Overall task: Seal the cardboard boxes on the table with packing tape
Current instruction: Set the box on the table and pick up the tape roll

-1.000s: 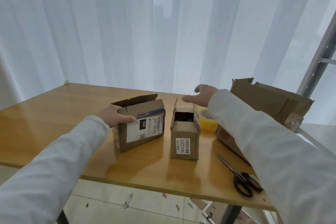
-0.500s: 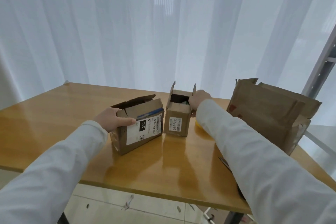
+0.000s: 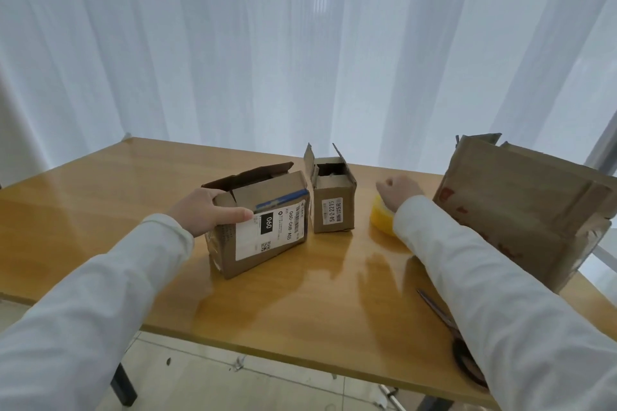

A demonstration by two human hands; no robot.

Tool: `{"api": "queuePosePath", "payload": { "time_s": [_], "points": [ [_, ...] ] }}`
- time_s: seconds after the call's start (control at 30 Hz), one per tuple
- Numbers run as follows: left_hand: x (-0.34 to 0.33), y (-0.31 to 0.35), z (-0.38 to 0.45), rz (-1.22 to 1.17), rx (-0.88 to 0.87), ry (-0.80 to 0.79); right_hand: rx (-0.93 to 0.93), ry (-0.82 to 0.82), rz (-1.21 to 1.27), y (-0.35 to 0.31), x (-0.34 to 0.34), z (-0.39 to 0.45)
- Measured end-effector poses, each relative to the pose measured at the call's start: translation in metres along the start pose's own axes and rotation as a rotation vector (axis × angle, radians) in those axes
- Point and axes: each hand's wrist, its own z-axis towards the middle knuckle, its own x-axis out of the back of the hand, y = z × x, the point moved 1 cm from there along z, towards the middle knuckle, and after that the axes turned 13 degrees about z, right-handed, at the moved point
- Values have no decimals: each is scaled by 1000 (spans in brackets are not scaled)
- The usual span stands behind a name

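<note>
A labelled cardboard box [image 3: 267,237] stands on the wooden table [image 3: 300,310] with its top flaps open. My left hand [image 3: 203,212] grips its left end, thumb on the front face. Just right of it stands a small cardboard box [image 3: 334,207], flaps up and open. My right hand [image 3: 399,192] is curled over the top of a yellow packing tape roll [image 3: 380,218], which lies on the table right of the small box. My wrist and sleeve hide part of the roll.
A large, creased cardboard box [image 3: 521,210] stands at the right edge of the table, close behind my right arm. Scissors [image 3: 437,310] lie near the front right, partly under my sleeve. White curtains hang behind the table.
The small box has been pushed back, away from me, to stand beside the labelled box. My right hand left it and moved right onto the tape roll. My left hand kept its hold.
</note>
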Motion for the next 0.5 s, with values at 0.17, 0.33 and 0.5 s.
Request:
{"api": "queuePosePath", "payload": {
  "time_s": [0.17,0.33,0.5],
  "points": [
    [4,4,-1,-54,-17,-64,-120,-201,-412,24,-28,-14],
    [11,0,-13,-106,-8,-129,-59,-227,-471,26,-29,-19],
    [10,2,-19,-69,12,-106,13,-262,-183,27,-30,-30]
  ]
}}
